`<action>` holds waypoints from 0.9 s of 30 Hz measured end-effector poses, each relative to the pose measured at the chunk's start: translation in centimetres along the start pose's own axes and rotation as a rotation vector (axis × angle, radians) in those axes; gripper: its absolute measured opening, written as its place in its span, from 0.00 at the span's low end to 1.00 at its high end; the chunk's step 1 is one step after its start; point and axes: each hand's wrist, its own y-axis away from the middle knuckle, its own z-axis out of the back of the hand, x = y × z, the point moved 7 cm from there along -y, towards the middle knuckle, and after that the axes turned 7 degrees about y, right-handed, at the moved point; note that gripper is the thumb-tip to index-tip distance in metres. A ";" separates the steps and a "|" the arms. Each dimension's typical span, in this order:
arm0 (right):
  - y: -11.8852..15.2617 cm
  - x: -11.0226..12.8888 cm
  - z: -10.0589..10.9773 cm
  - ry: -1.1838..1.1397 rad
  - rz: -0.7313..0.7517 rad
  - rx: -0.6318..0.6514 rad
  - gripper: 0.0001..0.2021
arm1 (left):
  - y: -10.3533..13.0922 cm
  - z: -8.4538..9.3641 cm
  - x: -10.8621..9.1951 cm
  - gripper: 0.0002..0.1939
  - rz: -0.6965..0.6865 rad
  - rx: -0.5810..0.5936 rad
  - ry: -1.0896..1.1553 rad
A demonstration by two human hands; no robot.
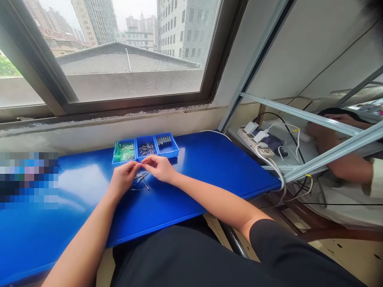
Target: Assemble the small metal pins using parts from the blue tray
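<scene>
My left hand (124, 177) and my right hand (160, 167) meet at their fingertips above the blue table, just in front of a blue three-part tray (172, 154). Both hands are closed in a pinch; whatever lies between the fingertips is too small to name. Several thin metal pieces (145, 185) lie loose on the table beneath and between the hands. Green and clear small items (125, 152) fill the tray's left compartment. Dark metal pieces (146, 149) are in the middle one, and small round metal parts (164, 140) sit in the right one.
The blue table (206, 167) runs along a wall under a window. At the right stand a metal frame (302, 113), a power strip (254, 139) with chargers and white cables (279, 175). Another person's arm (341, 159) shows beyond the frame. A blurred patch covers the table's left end.
</scene>
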 end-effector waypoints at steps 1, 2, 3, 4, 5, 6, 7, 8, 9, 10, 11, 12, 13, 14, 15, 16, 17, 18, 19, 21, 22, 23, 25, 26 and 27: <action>0.0 0.0 0.0 0.007 0.006 0.005 0.08 | 0.0 0.0 0.0 0.19 -0.004 0.001 -0.001; 0.0 0.1 -0.1 0.016 0.010 0.007 0.08 | 0.0 0.0 0.0 0.19 -0.006 0.004 -0.002; 0.0 0.1 0.0 0.027 0.011 0.007 0.08 | 0.0 -0.1 0.0 0.19 -0.005 0.008 -0.002; 0.0 0.1 0.0 0.038 0.009 0.005 0.08 | 0.0 -0.1 0.0 0.19 -0.002 0.012 0.000; 0.0 0.2 0.0 0.048 0.005 0.003 0.08 | 0.0 -0.2 0.0 0.19 0.006 0.013 0.004; 0.0 0.1 0.1 0.055 -0.001 0.001 0.08 | 0.0 -0.2 0.1 0.19 0.016 0.011 0.011; 0.0 0.1 0.1 0.060 -0.009 0.000 0.08 | 0.0 -0.2 0.2 0.18 0.028 0.004 0.021; 0.0 0.1 0.1 0.063 -0.017 -0.002 0.08 | 0.1 -0.2 0.3 0.18 0.040 -0.004 0.034; 0.0 0.1 0.2 0.064 -0.025 -0.007 0.08 | 0.1 -0.1 0.4 0.17 0.051 -0.014 0.048; 0.0 0.0 0.3 0.065 -0.033 -0.013 0.08 | 0.1 -0.1 0.4 0.17 0.059 -0.025 0.062; 0.0 0.0 0.4 0.064 -0.040 -0.020 0.08 | 0.2 -0.1 0.5 0.17 0.062 -0.034 0.074; 0.0 0.0 0.4 0.062 -0.045 -0.025 0.07 | 0.2 -0.1 0.6 0.17 0.062 -0.040 0.082; 0.0 0.0 0.4 0.059 -0.047 -0.026 0.07 | 0.2 -0.1 0.6 0.17 0.059 -0.044 0.087; 0.0 0.1 0.4 0.055 -0.048 -0.024 0.07 | 0.2 -0.1 0.6 0.16 0.056 -0.049 0.088; 0.0 0.1 0.4 0.051 -0.046 -0.021 0.07 | 0.2 0.0 0.6 0.16 0.054 -0.054 0.086; 0.0 0.1 0.4 0.046 -0.043 -0.016 0.08 | 0.3 0.0 0.6 0.16 0.054 -0.062 0.083; 0.0 0.1 0.4 0.040 -0.042 -0.012 0.08 | 0.3 0.1 0.6 0.16 0.057 -0.071 0.081; 0.0 0.1 0.3 0.035 -0.042 -0.011 0.08 | 0.3 0.2 0.6 0.16 0.060 -0.080 0.080; 0.0 0.1 0.3 0.031 -0.043 -0.010 0.08 | 0.3 0.2 0.6 0.15 0.062 -0.088 0.080; -0.1 0.0 0.3 0.027 -0.046 -0.007 0.08 | 0.3 0.3 0.5 0.15 0.059 -0.097 0.082; -0.1 0.0 0.3 0.026 -0.046 -0.005 0.08 | 0.3 0.4 0.4 0.14 0.053 -0.099 0.084; -0.1 0.0 0.3 0.026 -0.045 -0.004 0.08 | 0.3 0.4 0.4 0.14 0.045 -0.099 0.083; -0.1 0.0 0.3 0.025 -0.043 -0.007 0.08 | 0.3 0.4 0.4 0.14 0.036 -0.097 0.076; -0.1 -0.1 0.3 0.022 -0.044 -0.012 0.08 | 0.2 0.4 0.4 0.14 0.035 -0.093 0.069; -0.1 -0.1 0.3 0.018 -0.045 -0.017 0.08 | 0.2 0.4 0.4 0.14 0.037 -0.088 0.063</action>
